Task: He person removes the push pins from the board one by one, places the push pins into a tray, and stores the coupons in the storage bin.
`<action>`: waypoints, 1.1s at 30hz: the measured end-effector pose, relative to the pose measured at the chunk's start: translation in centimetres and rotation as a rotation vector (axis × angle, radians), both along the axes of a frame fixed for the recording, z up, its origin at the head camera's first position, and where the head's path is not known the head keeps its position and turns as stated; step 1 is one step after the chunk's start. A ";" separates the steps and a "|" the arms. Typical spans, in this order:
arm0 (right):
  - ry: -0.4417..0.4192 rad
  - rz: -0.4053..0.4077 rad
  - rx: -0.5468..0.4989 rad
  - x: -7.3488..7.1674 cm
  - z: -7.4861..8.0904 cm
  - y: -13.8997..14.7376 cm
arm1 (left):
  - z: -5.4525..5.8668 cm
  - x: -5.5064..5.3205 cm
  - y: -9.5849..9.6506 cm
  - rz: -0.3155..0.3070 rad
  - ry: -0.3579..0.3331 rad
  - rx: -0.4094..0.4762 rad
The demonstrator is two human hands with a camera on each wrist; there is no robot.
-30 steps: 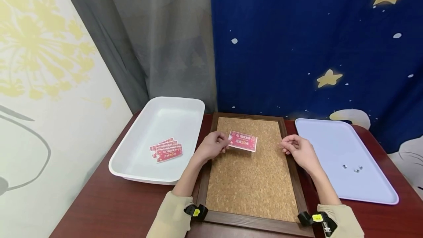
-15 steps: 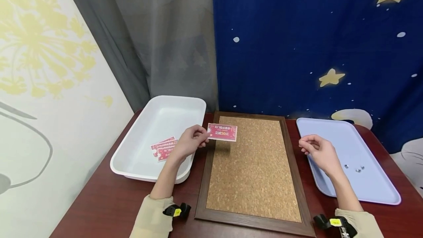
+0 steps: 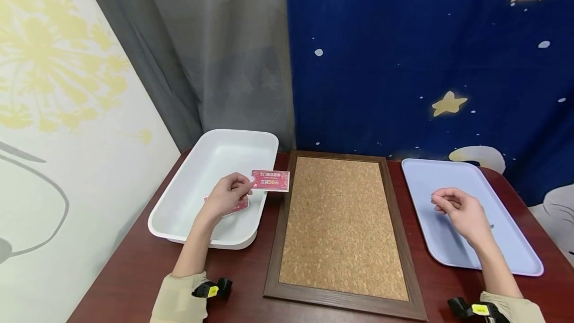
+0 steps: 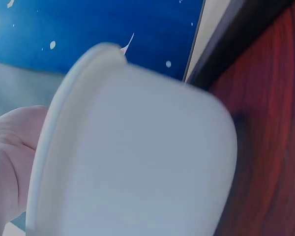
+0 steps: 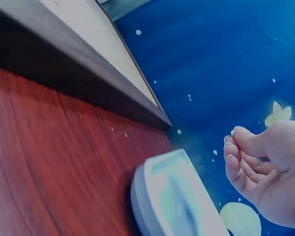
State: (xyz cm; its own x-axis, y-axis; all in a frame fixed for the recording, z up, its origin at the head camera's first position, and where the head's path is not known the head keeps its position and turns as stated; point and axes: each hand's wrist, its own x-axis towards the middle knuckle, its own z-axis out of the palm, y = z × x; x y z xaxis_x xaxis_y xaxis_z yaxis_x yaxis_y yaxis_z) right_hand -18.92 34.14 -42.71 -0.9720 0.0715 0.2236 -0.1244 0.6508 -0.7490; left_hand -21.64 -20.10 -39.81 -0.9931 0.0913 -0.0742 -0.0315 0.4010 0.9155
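My left hand [image 3: 229, 194] pinches one end of a red-and-white paper coupon [image 3: 271, 181], held out flat between the white bin and the cork board. Beneath that hand, more red coupons [image 3: 237, 207] lie in the white bin [image 3: 158, 221], partly covered. The left wrist view is mostly the bin's outer wall [image 4: 137, 157], with part of the hand behind it. Over the pale lilac tray [image 3: 515, 243], my right hand [image 3: 464, 213] brings thumb and index tips together. A tiny pale thing [image 5: 232, 132], too small to make out, shows at those fingertips.
A framed cork board [image 3: 343, 228] lies between the bin and the tray on the dark red table [image 3: 121, 283]. One small silver piece [image 3: 492, 226] shows on the tray beside the right hand. A blue curtain [image 3: 381, 64] hangs behind.
My left hand has carried the coupon leftward from above the cork board to the bin. The right hand has moved right, from the board's edge to over the tray, hiding silver pieces.
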 end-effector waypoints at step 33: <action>-0.159 -0.214 0.035 1.3 -0.5 5.6 | -1.9 2.3 -7.8 0.017 -0.178 -0.139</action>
